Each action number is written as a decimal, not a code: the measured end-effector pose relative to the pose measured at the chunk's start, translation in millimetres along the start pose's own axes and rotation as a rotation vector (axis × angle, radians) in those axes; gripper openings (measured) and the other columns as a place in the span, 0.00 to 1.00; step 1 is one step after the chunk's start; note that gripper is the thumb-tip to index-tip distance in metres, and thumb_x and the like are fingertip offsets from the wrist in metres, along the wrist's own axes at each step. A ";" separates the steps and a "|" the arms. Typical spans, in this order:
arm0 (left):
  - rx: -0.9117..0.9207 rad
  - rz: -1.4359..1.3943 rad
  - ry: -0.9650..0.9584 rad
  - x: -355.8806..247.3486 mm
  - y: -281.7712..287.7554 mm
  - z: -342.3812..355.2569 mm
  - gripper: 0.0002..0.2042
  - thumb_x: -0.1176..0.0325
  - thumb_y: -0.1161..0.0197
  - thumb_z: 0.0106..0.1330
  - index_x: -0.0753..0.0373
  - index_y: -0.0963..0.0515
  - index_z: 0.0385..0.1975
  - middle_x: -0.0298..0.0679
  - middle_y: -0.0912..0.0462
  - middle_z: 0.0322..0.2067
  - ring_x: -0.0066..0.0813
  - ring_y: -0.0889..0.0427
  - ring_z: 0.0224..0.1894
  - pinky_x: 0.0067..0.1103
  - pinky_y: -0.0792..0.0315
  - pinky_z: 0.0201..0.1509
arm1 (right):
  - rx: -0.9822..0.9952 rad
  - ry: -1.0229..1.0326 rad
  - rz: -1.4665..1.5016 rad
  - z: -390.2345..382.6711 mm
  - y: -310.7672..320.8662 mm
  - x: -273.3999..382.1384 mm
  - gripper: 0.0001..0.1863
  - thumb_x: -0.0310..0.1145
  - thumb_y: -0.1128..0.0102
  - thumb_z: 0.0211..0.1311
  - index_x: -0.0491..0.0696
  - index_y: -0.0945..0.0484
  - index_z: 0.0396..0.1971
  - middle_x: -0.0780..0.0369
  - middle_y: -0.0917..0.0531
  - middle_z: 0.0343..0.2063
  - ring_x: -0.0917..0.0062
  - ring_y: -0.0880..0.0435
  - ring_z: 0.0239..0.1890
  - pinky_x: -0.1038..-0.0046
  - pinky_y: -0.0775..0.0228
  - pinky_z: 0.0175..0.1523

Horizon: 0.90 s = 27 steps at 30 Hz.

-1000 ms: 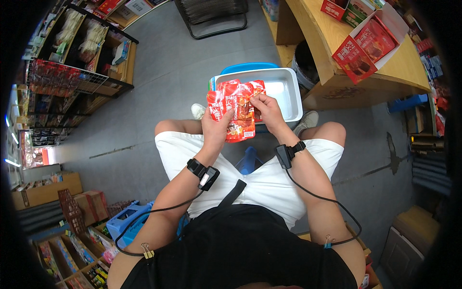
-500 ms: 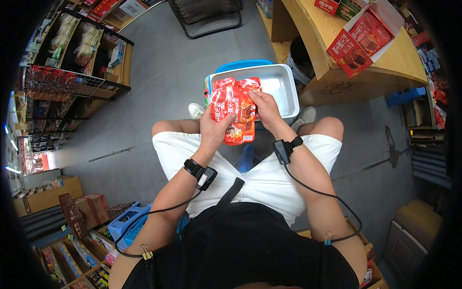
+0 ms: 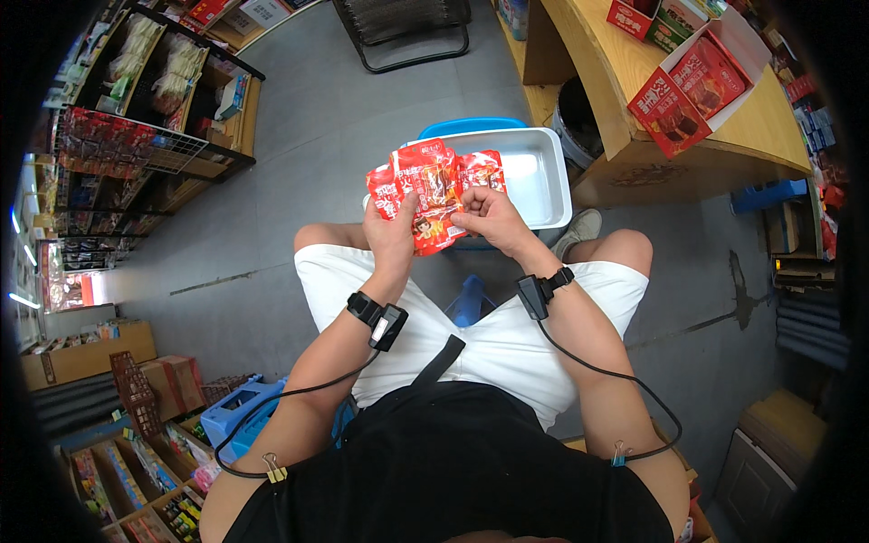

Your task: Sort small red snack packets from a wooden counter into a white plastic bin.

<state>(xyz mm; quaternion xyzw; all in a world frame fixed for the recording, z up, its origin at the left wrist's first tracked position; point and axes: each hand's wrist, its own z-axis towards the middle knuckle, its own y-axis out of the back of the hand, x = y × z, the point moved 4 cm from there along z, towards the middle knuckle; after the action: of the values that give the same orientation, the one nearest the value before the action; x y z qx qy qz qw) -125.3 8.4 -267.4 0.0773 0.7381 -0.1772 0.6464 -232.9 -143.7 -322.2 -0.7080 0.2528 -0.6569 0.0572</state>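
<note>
Several red snack packets point(image 3: 434, 185) are fanned out in front of me, above the near left part of a white plastic tub point(image 3: 558, 176). My left hand point(image 3: 391, 231) is closed on them at the left, thumb across the front of the packets. At their lower right edge, the thumb and fingers of my right hand point(image 3: 493, 217) pinch a packet. One packet point(image 3: 482, 168) sticks out to the right behind the others; whether it is held or rests on the tub, I cannot tell. The packets partly hide the tub.
A blue basin rim point(image 3: 471, 124) shows behind the tub. At the right, a wooden counter point(image 3: 625, 145) holds an open red box of packets point(image 3: 701, 81), with a dark bin point(image 3: 572, 127) beside it. Shelves point(image 3: 172, 109) stand left, a folding chair point(image 3: 403, 36) ahead.
The packets have spread from a tighter stack into a fan. My right hand has moved down from their upper right corner to the lower right edge. The view has shifted slightly.
</note>
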 end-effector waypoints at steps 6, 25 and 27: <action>-0.004 -0.081 0.068 5.8 -0.7 -0.9 0.14 0.72 0.32 0.70 0.67 0.25 0.52 0.41 0.14 0.47 0.24 0.14 0.44 0.23 0.18 0.47 | 0.044 0.045 -0.013 1.1 1.2 -0.8 0.07 0.29 0.30 0.66 0.47 0.22 0.36 0.73 0.20 0.27 0.93 0.23 0.27 0.87 0.32 0.30; 0.074 -0.161 0.215 36.2 12.0 3.1 0.11 0.72 0.45 0.78 0.68 0.27 0.54 0.42 0.15 0.48 0.25 0.13 0.47 0.24 0.18 0.49 | -0.663 0.172 -0.156 11.4 99.1 -6.5 0.09 0.30 0.35 0.70 0.40 0.20 0.34 0.64 0.15 0.26 0.87 0.20 0.28 0.80 0.29 0.33; 0.064 -0.162 0.205 37.8 15.3 4.1 0.12 0.73 0.45 0.77 0.69 0.28 0.55 0.44 0.15 0.49 0.30 0.12 0.46 0.26 0.16 0.50 | -0.673 0.138 -0.348 11.8 101.8 -9.1 0.09 0.30 0.34 0.67 0.39 0.20 0.31 0.62 0.15 0.24 0.84 0.19 0.27 0.76 0.28 0.33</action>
<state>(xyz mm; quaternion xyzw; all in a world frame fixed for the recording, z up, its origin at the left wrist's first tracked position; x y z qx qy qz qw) -122.1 16.7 -307.4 0.0558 0.7981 -0.2432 0.5484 -250.5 -230.9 -374.0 -0.6736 0.3337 -0.5833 -0.3076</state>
